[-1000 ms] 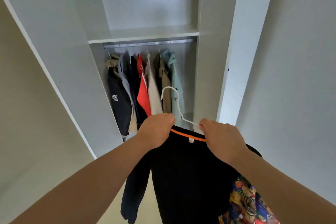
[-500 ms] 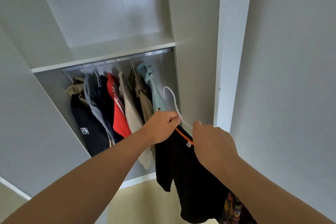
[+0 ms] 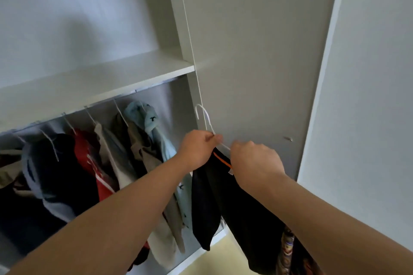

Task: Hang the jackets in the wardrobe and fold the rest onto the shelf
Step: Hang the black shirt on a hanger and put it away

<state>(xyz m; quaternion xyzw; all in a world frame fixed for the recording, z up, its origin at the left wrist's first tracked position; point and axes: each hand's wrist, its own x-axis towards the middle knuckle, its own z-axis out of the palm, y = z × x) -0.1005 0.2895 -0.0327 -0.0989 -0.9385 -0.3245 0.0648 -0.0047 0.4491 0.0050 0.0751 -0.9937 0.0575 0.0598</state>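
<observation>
A black jacket (image 3: 225,198) with an orange collar trim hangs from a white hanger (image 3: 204,118), whose hook points up in front of the wardrobe's right side panel. My left hand (image 3: 199,148) grips the hanger's neck at the collar. My right hand (image 3: 254,161) grips the hanger's right shoulder and the jacket's collar. Several jackets (image 3: 93,163) hang on hangers from the rail (image 3: 93,105) under the shelf (image 3: 107,78), the light blue one rightmost. The held jacket hangs just right of them, below the rail.
The wardrobe's right side panel (image 3: 252,51) and open door edge (image 3: 328,62) stand behind my hands. A colourful patterned cloth (image 3: 288,252) hangs under my right forearm. Yellowish floor (image 3: 214,259) shows at the bottom.
I have come closer to the wardrobe and my view has swung right. Both hands have lifted the hanger with the black jacket higher, toward the right end of the rail.
</observation>
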